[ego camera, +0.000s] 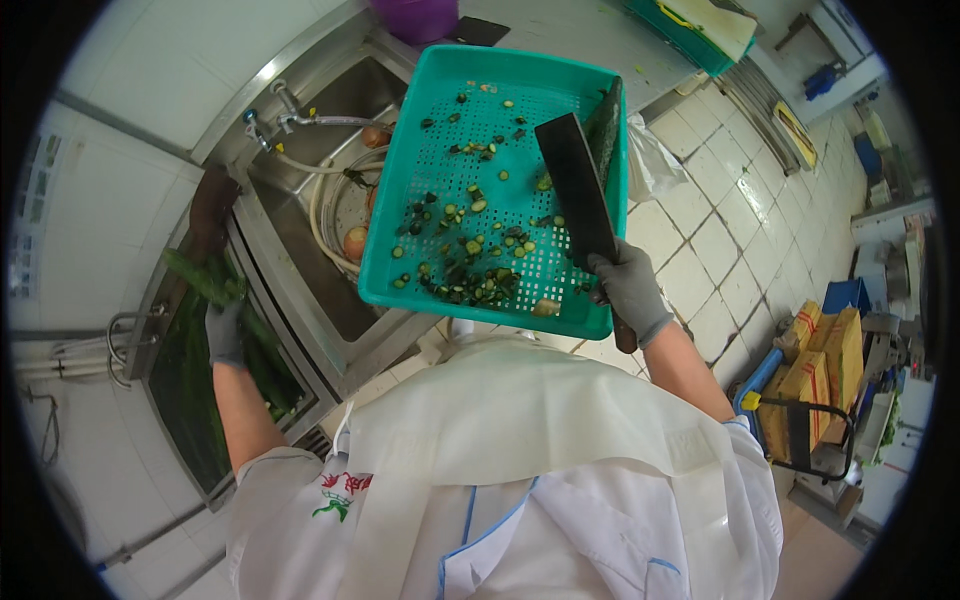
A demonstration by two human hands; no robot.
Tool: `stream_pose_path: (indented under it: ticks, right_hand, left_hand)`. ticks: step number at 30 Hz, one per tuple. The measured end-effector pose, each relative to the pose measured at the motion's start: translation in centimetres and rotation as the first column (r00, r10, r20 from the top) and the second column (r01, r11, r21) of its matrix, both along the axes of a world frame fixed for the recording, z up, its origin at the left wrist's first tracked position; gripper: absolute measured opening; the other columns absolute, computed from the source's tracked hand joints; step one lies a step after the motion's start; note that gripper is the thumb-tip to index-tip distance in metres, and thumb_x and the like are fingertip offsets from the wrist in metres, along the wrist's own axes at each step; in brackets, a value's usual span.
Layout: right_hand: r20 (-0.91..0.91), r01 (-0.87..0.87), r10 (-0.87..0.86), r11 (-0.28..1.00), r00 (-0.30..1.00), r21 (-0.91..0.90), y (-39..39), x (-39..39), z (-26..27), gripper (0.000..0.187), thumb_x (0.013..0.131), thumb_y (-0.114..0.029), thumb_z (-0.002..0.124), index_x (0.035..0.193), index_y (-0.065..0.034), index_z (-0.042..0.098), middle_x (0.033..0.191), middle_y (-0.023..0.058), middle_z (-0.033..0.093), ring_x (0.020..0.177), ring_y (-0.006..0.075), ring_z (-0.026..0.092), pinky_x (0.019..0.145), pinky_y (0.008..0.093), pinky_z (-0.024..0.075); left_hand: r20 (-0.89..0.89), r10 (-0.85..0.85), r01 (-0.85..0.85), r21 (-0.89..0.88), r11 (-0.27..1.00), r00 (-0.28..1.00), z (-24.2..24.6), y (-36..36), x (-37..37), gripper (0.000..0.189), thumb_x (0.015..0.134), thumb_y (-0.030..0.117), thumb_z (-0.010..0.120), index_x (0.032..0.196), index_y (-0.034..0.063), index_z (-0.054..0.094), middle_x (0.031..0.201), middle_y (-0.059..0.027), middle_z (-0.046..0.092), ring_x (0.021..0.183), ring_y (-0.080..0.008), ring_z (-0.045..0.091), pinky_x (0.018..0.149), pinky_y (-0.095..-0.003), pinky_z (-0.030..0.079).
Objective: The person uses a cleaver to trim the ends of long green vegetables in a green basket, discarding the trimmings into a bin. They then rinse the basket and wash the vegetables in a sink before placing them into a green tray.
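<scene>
My right hand (634, 292), in a grey glove, grips a cleaver (576, 184) by its handle, its dark blade above the right side of a green plastic basket (491, 64). Cut cucumber ends (476, 285) lie scattered over the perforated bottom, thickest near the front. A long cucumber (609, 135) rests along the basket's right wall, partly behind the blade. To the left, my gloved left hand (226, 334) holds cucumbers (199, 277) over a steel sink basin (322, 405); how many is unclear. More cucumbers (262, 356) lie in that basin.
A second sink basin (285, 217) holds a hose (316, 199) and onions (356, 244), partly under the basket. Taps (281, 112) stand behind it. At the back are a purple container (416, 19) and a steel counter (555, 30). Cartons (810, 360) sit on a trolley at right.
</scene>
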State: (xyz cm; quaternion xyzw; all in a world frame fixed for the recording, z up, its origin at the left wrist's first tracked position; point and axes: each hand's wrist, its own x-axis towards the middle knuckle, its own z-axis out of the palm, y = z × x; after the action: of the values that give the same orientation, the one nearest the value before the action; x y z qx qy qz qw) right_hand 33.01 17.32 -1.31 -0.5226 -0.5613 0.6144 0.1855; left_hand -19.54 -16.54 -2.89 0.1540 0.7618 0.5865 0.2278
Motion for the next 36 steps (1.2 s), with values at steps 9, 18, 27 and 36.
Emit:
stream_pose_path:
  ticks: [9,18,27,36]
  right_hand:
    - [-0.078,0.252,-0.246,0.964,0.966,0.080,0.7,3.2,0.9,0.020,0.096,-0.009,0.059,0.110,0.0054,0.060,0.080,0.0081,0.065,0.049,0.0135,0.056,0.047,0.0267,0.0468]
    - [-0.147,0.379,-0.368,0.924,0.918,0.048,-1.4,4.7,1.9,0.022,0.095,-0.007,0.061,0.113,0.0052,0.061,0.082,0.0079,0.065,0.051,0.0119,0.056,0.048,0.0258,0.0461]
    - [-0.128,0.384,-0.376,0.922,0.918,0.048,-1.2,6.5,1.8,0.019,0.095,-0.007,0.060,0.109,0.0059,0.061,0.081,0.0076,0.063,0.051,0.0125,0.056,0.048,0.0265,0.0457]
    - [-0.021,-0.095,0.152,0.713,0.988,0.695,1.8,-0.7,4.7,0.026,0.095,-0.004,0.057,0.120,-0.0019,0.064,0.092,0.0112,0.067,0.067,0.0179,0.064,0.059,0.0300,0.0511]
  left_hand:
    - [-0.404,-0.423,0.408,-0.127,0.904,0.811,-2.4,23.2,11.3,0.054,0.087,0.010,0.066,0.138,0.0057,0.049,0.122,-0.0152,0.060,0.103,-0.0233,0.061,0.085,-0.0366,0.052]
    - [-0.347,-0.812,0.629,-0.514,0.584,0.470,-8.8,44.1,31.9,0.053,0.090,0.035,0.065,0.131,0.0039,0.054,0.111,-0.0163,0.062,0.094,-0.0262,0.065,0.083,-0.0426,0.055]
    - [0.295,-0.744,0.702,0.255,0.666,0.599,-0.8,29.2,26.0,0.052,0.094,0.034,0.061,0.132,0.0017,0.049,0.099,-0.0068,0.058,0.080,-0.0168,0.060,0.071,-0.0336,0.052]
    - [0.164,-0.684,0.684,0.070,0.726,0.711,4.6,27.2,22.4,0.060,0.088,0.024,0.068,0.138,-0.0001,0.045,0.109,-0.0125,0.063,0.088,-0.0198,0.064,0.072,-0.0339,0.054]
